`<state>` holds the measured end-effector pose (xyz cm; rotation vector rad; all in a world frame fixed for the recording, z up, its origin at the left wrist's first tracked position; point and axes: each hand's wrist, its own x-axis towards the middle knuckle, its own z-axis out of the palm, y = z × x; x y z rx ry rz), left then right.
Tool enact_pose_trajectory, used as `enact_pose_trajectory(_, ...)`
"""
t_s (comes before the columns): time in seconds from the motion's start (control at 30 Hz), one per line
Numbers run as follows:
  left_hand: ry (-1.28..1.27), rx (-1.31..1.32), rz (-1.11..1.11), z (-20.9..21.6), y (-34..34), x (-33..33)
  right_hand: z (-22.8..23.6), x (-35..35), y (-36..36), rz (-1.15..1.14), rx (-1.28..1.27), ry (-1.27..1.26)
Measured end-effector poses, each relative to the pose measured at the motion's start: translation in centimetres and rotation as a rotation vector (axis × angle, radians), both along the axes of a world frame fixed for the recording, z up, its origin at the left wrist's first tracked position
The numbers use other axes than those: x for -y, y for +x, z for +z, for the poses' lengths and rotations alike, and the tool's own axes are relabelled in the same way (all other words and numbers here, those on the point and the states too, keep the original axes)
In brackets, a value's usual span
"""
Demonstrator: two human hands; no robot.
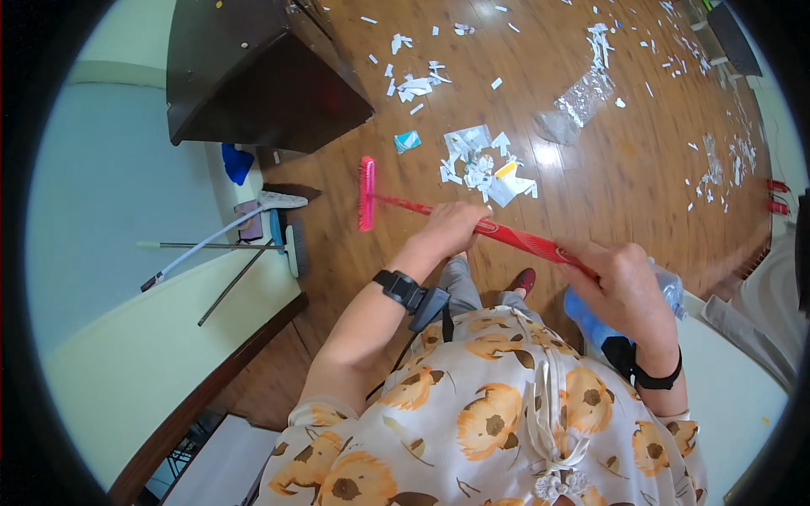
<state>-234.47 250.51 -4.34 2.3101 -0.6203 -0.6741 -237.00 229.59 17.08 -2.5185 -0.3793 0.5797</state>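
Both of my hands grip the red handle of a broom [523, 242]. My left hand [453, 226] wraps the handle partway down. Higher up the handle, my right hand [614, 282] is closed around it near its end. The pink-red broom head [366, 194] rests on the wooden floor to the left. Right of the broom head lies a pile of paper scraps [483, 174] with a yellow piece in it. A small teal packet [407, 142] sits between the broom head and the pile.
A dark brown cabinet [261, 84] stands at the far left. Mops and a brush [294, 250] lean by the left wall. Clear plastic wrap [584, 99] and more scraps [419, 85] litter the floor. A blue plastic bag or bottle [582, 316] is beside my right arm, near a white surface [726, 405].
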Motion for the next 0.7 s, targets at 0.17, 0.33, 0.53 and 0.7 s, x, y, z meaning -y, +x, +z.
enact_pose_trajectory(0.17,-0.096,0.114,-0.071,1.3,1.9,4.9,2.0,2.1,-1.2,-0.129,0.100,-0.083)
enact_pose_trajectory(0.33,-0.172,0.184,-0.124,2.7,3.5,8.1,3.6,3.2,-2.8,-0.159,0.159,-0.140)
enact_pose_trajectory(0.53,-0.137,0.171,-0.068,4.0,0.4,8.0,3.7,6.4,-3.7,-0.056,0.134,0.018)
enact_pose_trajectory(0.7,-0.030,0.021,0.080,1.9,-6.9,6.2,0.0,9.1,-4.0,0.156,0.020,0.113)
